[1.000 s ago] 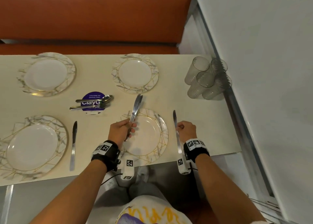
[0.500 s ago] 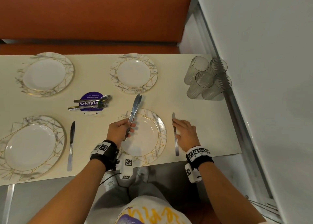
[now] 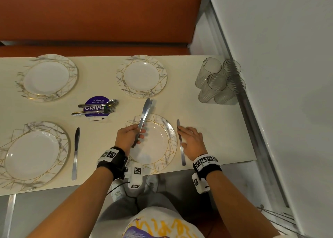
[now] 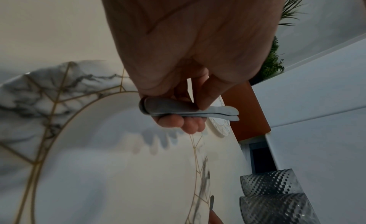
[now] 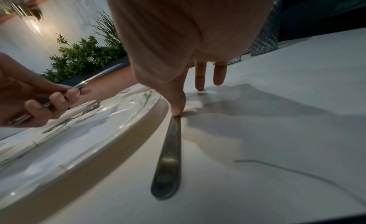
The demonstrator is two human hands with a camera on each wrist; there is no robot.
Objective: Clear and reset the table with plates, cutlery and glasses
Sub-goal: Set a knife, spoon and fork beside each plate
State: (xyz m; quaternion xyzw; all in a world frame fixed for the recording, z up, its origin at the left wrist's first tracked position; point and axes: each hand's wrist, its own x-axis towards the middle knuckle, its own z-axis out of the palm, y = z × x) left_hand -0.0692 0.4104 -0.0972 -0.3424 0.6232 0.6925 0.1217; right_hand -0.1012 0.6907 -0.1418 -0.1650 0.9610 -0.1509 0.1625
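While left hand [image 3: 128,136] grips 2 knives [image 3: 144,115], flat right hand [image 3: 192,142] touches another beside "ClayG" sticker [image 3: 96,106].

Bare forearms — black wristbands [image 3: 115,163] w/ b&w square-code tags.

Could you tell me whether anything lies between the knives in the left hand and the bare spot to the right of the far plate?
Nothing visible does: the knives in the left hand point toward bare table beside the far plate; the glasses stand further right.
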